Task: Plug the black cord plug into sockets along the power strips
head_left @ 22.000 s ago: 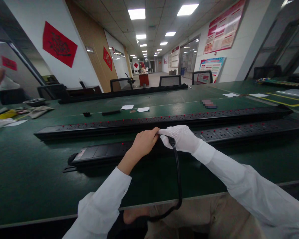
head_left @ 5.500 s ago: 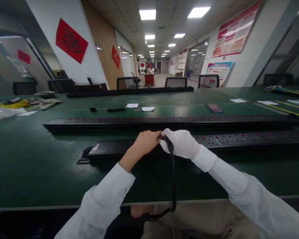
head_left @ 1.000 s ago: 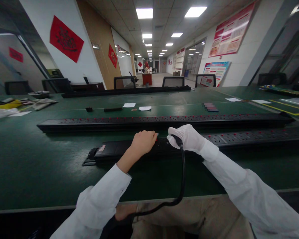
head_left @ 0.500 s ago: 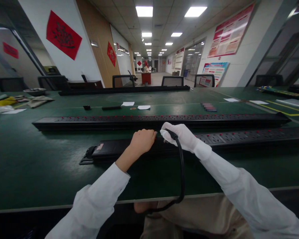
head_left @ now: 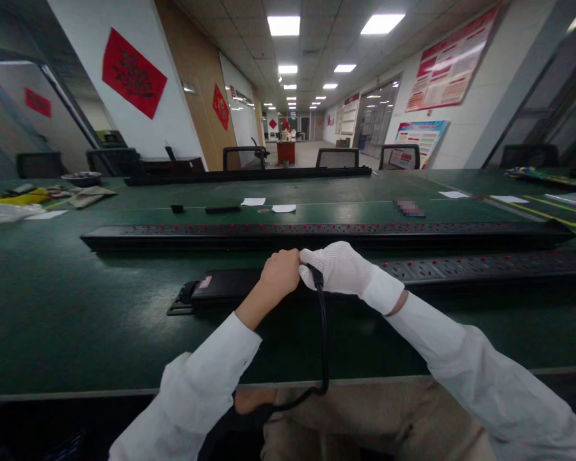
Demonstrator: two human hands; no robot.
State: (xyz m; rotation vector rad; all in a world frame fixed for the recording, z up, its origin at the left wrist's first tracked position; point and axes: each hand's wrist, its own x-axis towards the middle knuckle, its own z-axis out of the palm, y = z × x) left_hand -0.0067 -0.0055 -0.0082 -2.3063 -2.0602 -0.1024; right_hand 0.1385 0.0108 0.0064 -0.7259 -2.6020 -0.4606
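Note:
My right hand [head_left: 340, 267], in a white dotted glove, is closed around the connector end of a black power cord [head_left: 323, 339]. The cord hangs over the table edge and loops toward my lap. My bare left hand [head_left: 279, 274] is curled shut right beside it, the two hands touching. Whatever lies within the left fingers is hidden. Both hands are over the near black power strip [head_left: 228, 285], which has a pale label and a bracket at its left end. Sockets and small red parts line its right portion.
A second long power strip [head_left: 196, 240] lies parallel behind, on the green table [head_left: 100, 320]. Farther back are white papers [head_left: 284, 209], a short black bar [head_left: 222, 209] and another long black piece [head_left: 249, 175]. Bags and a bowl [head_left: 82, 178] sit at far left.
My right hand has moved left with the cord's connector, up against my left hand. The cord's loop has swung left too. The whole view has shifted slightly.

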